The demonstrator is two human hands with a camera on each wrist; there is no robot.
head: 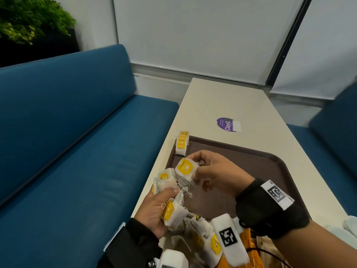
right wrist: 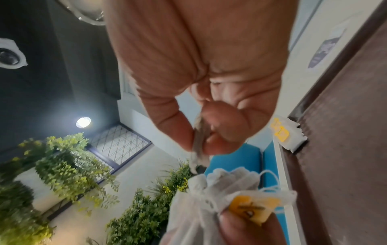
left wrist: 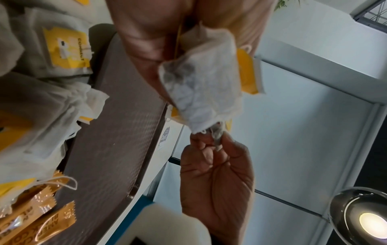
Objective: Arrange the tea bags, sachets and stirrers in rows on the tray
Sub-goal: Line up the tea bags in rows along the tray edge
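Flanking table (head: 228,101), blue benches (head: 77,132), plant (head: 29,18)

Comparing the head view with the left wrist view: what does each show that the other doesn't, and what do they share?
Head only: the left hand gripping a bunch of tea bags, and two tea bags lying at the tray's far left corner. Left wrist only: orange sachets at the tray's near end and a ceiling lamp. Both: the brown tray, and the right hand pinching a single tea bag.
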